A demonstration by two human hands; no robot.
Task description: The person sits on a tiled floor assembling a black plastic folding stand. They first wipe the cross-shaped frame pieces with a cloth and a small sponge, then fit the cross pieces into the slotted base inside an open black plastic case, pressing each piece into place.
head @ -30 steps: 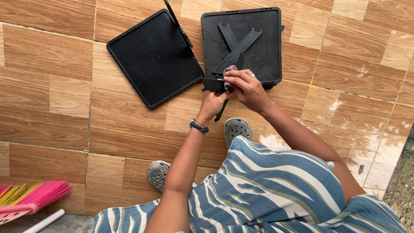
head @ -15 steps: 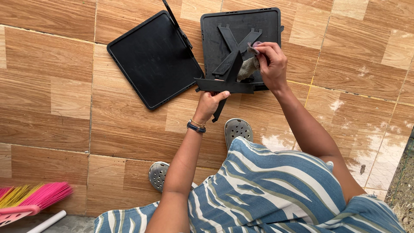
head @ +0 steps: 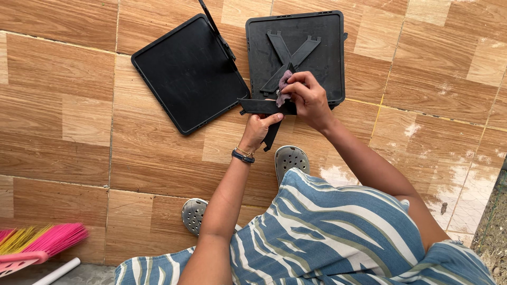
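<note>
My left hand [head: 258, 128] grips a black X-shaped plastic frame [head: 296, 55] by its lower arm, holding it tilted up over a square black tray [head: 330, 63] on the floor. My right hand [head: 309, 97] pinches a small purplish cloth [head: 283, 84] and presses it against the frame near the middle of the cross. A second square black tray [head: 187, 74] lies flat on the floor to the left, with a thin black rod [head: 214, 29] along its right edge.
The floor is brown wood-look tile, with white scuffs [head: 454, 184] at the right. Two grey perforated clogs [head: 290, 158] [head: 193, 214] are on my feet below the hands. A pink and yellow broom head [head: 37, 245] lies at the bottom left.
My right hand with the cloth went up along the frame's right arm, then came back down to the middle of the cross. My left hand kept its hold.
</note>
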